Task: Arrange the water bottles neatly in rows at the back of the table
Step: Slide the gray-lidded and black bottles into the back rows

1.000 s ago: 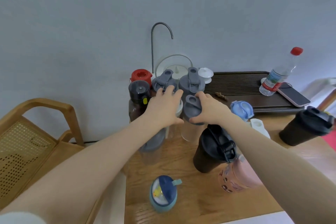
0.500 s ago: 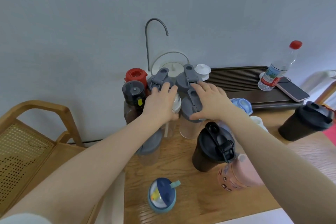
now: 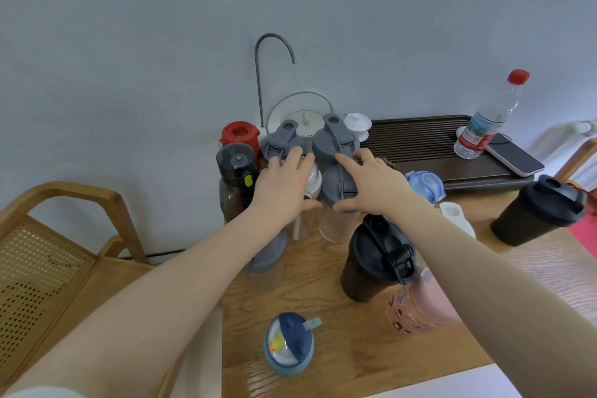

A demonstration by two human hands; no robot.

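Clear grey-lidded plastic bottles [image 3: 336,139] upright, clustered at table back with red-capped [image 3: 240,134] and black-lidded brown bottle [image 3: 235,184]; black tumbler [image 3: 374,265], pink bottle [image 3: 416,307], blue child's cup [image 3: 289,344] nearer front.

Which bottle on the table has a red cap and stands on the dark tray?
The clear plastic bottle at the far right, standing on the dark tray beside the phone. The other red-lidded bottle stands off the tray, at the left by the wall.
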